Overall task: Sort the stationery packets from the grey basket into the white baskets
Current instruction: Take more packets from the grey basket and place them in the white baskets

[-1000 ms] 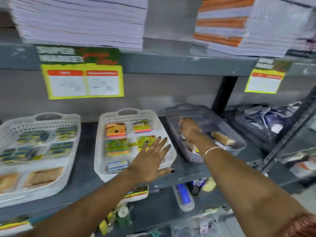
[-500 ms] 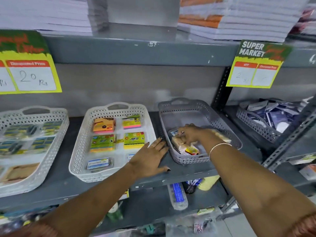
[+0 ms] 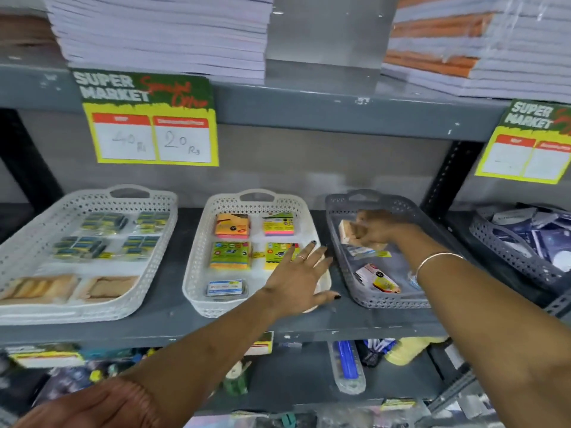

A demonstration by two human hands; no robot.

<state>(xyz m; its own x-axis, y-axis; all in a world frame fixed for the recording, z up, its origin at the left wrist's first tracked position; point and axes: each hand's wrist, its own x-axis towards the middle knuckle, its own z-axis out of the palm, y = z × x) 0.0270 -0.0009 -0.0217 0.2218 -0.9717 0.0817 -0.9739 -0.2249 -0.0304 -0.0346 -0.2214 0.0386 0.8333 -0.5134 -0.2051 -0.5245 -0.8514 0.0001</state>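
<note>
A grey basket (image 3: 343, 208) stands on the middle shelf, right of centre. My right hand (image 3: 375, 228) is inside it, shut on a tan packet (image 3: 345, 231) held a little above the floor. A red-and-yellow packet (image 3: 378, 279) and a blue-white one (image 3: 363, 251) lie in the grey basket. My left hand (image 3: 298, 279) rests flat with fingers spread on the right rim of the middle white basket (image 3: 197, 261), which holds sticky-note packets (image 3: 232, 225). The left white basket (image 3: 24, 251) holds dark small packets and tan packets (image 3: 37, 287).
Another grey basket (image 3: 506, 251) with dark packets sits at the far right. Paper stacks (image 3: 160, 35) fill the upper shelf, price tags (image 3: 151, 122) hang from its edge. A black upright post (image 3: 445, 177) stands behind the grey basket. Loose goods lie on the shelf below.
My right hand has lifted a tan packet from the front of the grey basket toward its back left. The left hand stays on the white basket's rim. The camera turned left.
</note>
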